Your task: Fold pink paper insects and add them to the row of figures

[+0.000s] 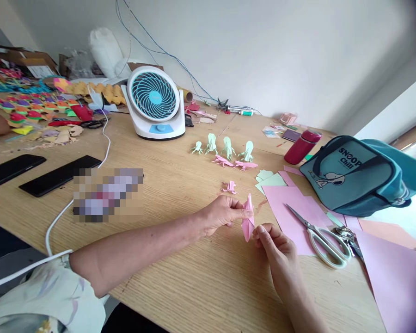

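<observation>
Fingers: my left hand point(222, 213) and right hand point(272, 240) both pinch the pink paper fold point(247, 217) above the desk point(180, 185).
Crease: I judge firm, even pressure keeps it sharp.

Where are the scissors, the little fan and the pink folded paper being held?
scissors point(321, 236): head view, on the blades' pivot.
fan point(155, 99): head view, grille centre.
pink folded paper point(248, 219): head view, its middle.

A patch of the table point(180, 185) beside the phones point(58, 175) is pixelated, hiding whatever lies there. The pink sheet point(395, 277) runs off the right and lower edges. The far-left craft pieces point(24, 108) are too small to identify.
</observation>
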The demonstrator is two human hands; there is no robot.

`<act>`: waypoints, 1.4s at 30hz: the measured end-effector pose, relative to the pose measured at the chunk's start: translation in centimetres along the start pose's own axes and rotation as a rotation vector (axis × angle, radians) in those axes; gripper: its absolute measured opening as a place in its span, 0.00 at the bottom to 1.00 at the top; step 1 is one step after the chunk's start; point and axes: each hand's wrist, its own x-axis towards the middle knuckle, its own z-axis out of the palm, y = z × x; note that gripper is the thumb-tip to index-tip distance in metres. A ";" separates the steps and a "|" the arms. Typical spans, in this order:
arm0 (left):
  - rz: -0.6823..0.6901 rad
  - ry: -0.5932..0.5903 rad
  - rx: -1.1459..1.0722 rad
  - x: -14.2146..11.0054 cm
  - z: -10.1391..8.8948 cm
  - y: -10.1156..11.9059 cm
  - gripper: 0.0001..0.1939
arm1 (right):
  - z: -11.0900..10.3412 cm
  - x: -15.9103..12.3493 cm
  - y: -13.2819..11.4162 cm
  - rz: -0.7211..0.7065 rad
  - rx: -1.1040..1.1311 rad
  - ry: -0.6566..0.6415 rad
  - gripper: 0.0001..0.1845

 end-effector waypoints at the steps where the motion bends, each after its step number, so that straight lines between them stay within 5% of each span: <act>1: -0.009 -0.008 0.013 0.0 0.0 -0.1 0.24 | 0.1 0.0 -0.1 -0.003 0.011 0.001 0.19; 10: -0.005 -0.048 0.106 -0.2 0.4 -0.8 0.25 | 0.4 0.3 -0.2 -0.011 0.149 -0.031 0.13; 23: 0.234 -0.007 0.154 0.2 0.7 -2.4 0.22 | 0.4 0.6 0.4 0.031 0.084 0.007 0.16; 35: 0.114 0.042 0.155 0.4 0.8 -2.1 0.12 | 0.6 0.5 0.1 0.004 0.088 0.045 0.15; 42: 0.224 0.049 0.250 0.0 0.9 -2.0 0.10 | 0.5 0.3 0.2 -0.020 0.082 0.039 0.15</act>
